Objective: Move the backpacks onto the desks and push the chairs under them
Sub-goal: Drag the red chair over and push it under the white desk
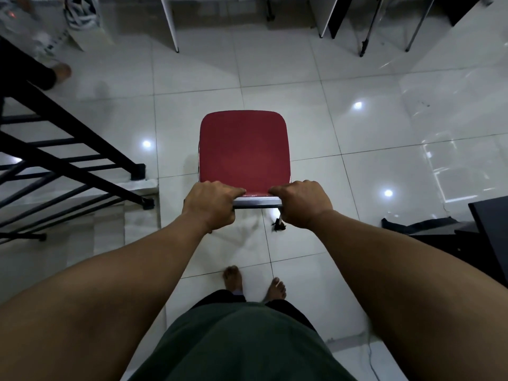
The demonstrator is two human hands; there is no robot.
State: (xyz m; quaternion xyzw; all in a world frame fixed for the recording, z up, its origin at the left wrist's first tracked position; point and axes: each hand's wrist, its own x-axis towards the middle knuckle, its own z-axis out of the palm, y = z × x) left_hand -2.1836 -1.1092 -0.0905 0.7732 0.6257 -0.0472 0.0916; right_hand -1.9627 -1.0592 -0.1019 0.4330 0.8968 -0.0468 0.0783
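A chair with a red padded seat (244,149) and a chrome back rail stands on the white tiled floor straight in front of me. My left hand (211,203) grips the left end of the back rail. My right hand (302,203) grips the right end of the same rail. White desk panels and legs (169,23) show at the far top edge, some way beyond the chair. No backpack is in view.
A black stair railing (68,166) runs along the left, with a step below it. Another person's foot (61,72) is at the far left. A black desk corner (492,229) sits at the right. Thin metal legs (368,37) stand at the top right.
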